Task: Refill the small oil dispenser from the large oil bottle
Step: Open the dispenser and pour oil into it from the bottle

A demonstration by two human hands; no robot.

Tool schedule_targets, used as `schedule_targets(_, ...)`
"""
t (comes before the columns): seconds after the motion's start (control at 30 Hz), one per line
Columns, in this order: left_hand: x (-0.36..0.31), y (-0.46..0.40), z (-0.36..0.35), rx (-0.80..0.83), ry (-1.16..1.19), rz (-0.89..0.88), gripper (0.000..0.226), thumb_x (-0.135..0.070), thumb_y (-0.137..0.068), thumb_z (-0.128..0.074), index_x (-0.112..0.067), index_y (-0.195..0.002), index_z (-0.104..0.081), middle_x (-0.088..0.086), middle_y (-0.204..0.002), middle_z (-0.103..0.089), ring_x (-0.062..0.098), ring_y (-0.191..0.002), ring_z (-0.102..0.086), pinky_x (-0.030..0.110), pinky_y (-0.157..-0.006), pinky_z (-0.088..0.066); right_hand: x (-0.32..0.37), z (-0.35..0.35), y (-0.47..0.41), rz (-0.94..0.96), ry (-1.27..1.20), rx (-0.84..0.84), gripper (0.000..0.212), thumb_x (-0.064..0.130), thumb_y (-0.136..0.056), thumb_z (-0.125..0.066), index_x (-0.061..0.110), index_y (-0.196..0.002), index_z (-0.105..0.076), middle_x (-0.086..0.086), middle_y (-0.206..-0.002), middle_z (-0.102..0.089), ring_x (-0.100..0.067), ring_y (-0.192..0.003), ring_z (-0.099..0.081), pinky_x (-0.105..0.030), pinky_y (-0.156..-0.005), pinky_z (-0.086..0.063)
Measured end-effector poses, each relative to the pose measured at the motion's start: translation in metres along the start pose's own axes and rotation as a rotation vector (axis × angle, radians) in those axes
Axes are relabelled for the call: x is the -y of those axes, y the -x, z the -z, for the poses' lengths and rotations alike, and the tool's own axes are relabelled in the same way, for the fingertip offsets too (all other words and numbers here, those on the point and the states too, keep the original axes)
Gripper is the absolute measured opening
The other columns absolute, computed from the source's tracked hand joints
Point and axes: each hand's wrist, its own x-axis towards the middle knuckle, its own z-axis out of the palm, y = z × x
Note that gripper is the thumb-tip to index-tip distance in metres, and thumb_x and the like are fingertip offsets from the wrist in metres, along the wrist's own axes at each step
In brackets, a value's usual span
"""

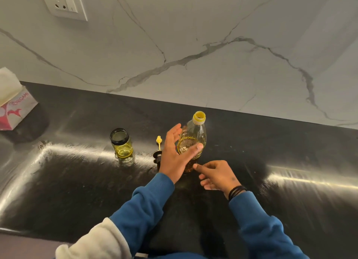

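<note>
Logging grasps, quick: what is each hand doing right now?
Left hand: open beside the large oil bottle, holding nothing.
Right hand: loosely curled, holding nothing.

both arms wear long blue sleeves [143,202] of soft, sweatshirt-like knit, each ending in a ribbed cuff at the wrist — the cuff ribbing shows plainly on the left one. the right wrist carries a stack of thin black bands [236,191] just above the cuff, and a pale, fleecy off-white fabric [95,243] lies over the left upper arm — at the lower edge of view
</note>
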Motion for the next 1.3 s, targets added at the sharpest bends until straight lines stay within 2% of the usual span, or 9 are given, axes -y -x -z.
schedule_targets(0.1,0.0,-0.003,-0.009,-0.026,-0.089,0.01,0.089,-0.036,-0.067,-0.091,-0.034,-0.14,-0.041,-0.015,-0.133,-0.054,0.0,-0.121,-0.055,0.016,-0.096,-0.05,-0.002,0.005,-0.012,0.165,0.12,-0.092,0.07,0.052,-0.067,-0.085,0.021,-0.124,-0.059,0.002,-0.103,-0.068,-0.014,-0.088,-0.068,-0.039,-0.08,-0.061)
schedule_targets(0.2,-0.001,-0.006,-0.019,-0.114,-0.144,0.025,0.085,-0.027,-0.062,-0.093,-0.034,-0.132,-0.047,-0.015,-0.12,-0.062,0.0,-0.109,-0.062,0.018,-0.088,-0.054,0.002,-0.001,-0.017,0.345,0.152,-0.127,0.1,0.058,-0.053,-0.084,0.031,-0.141,-0.043,0.006,-0.125,-0.056,-0.014,-0.113,-0.057,-0.04,-0.098,-0.052)
schedule_targets(0.3,0.001,-0.009,-0.025,-0.157,-0.226,0.018,0.083,-0.023,-0.058,-0.093,-0.033,-0.128,-0.05,-0.015,-0.114,-0.064,-0.004,-0.103,-0.062,0.012,-0.083,-0.052,0.005,-0.01,-0.023,0.456,0.113,-0.119,0.088,0.045,-0.056,-0.083,0.037,-0.134,-0.046,0.013,-0.126,-0.056,-0.015,-0.12,-0.054,-0.044,-0.102,-0.049)
schedule_targets(0.4,0.007,-0.013,-0.025,-0.184,-0.297,0.008,0.081,-0.029,-0.055,-0.092,-0.036,-0.123,-0.049,-0.015,-0.112,-0.064,0.001,-0.105,-0.063,0.023,-0.089,-0.056,0.002,-0.02,-0.025,0.468,0.067,-0.123,0.074,0.026,-0.07,-0.085,0.034,-0.133,-0.048,0.009,-0.125,-0.061,-0.013,-0.117,-0.058,-0.037,-0.1,-0.05)
schedule_targets(0.5,0.01,-0.015,-0.023,-0.189,-0.348,0.002,0.082,-0.036,-0.055,-0.091,-0.039,-0.123,-0.047,-0.017,-0.114,-0.063,0.003,-0.107,-0.062,0.03,-0.092,-0.058,-0.004,-0.026,-0.029,0.473,0.01,-0.133,0.07,0.022,-0.071,-0.086,0.031,-0.129,-0.049,0.008,-0.121,-0.064,-0.012,-0.111,-0.062,-0.039,-0.098,-0.053)
schedule_targets(0.7,0.009,-0.018,-0.019,-0.19,-0.378,0.004,0.08,-0.041,-0.055,-0.091,-0.041,-0.122,-0.047,-0.019,-0.112,-0.063,0.002,-0.105,-0.063,0.033,-0.092,-0.058,-0.001,-0.024,-0.033,0.505,0.04,-0.114,0.067,0.021,-0.073,-0.085,0.027,-0.128,-0.047,0.005,-0.121,-0.063,-0.014,-0.11,-0.063,-0.039,-0.096,-0.055)
schedule_targets(0.87,-0.006,-0.019,-0.014,-0.187,-0.355,0.0,0.078,-0.044,-0.054,-0.092,-0.04,-0.119,-0.051,-0.018,-0.109,-0.066,0.003,-0.102,-0.065,0.034,-0.09,-0.059,0.004,-0.023,-0.029,0.599,0.082,-0.145,0.063,0.028,-0.074,-0.085,0.042,-0.12,-0.043,0.008,-0.122,-0.061,-0.011,-0.11,-0.061,-0.038,-0.096,-0.054)
schedule_targets(1.03,-0.032,-0.014,0.003,-0.239,-0.22,0.004,0.078,-0.041,-0.049,-0.094,-0.037,-0.117,-0.056,-0.016,-0.106,-0.071,0.003,-0.1,-0.068,0.034,-0.089,-0.06,0.024,-0.026,-0.019,0.729,0.127,-0.142,0.068,0.042,-0.071,-0.085,0.045,-0.121,-0.038,0.013,-0.123,-0.057,-0.006,-0.11,-0.056,-0.025,-0.093,-0.049)
schedule_targets(1.3,-0.05,-0.001,0.047,-0.264,-0.015,0.053,0.081,-0.034,-0.046,-0.097,-0.028,-0.118,-0.06,-0.005,-0.11,-0.073,0.013,-0.102,-0.071,0.042,-0.09,-0.06,0.061,-0.058,0.0,0.916,0.149,-0.125,0.085,0.043,-0.069,-0.086,0.04,-0.138,-0.037,0.021,-0.129,-0.051,-0.003,-0.118,-0.055,-0.025,-0.097,-0.048)
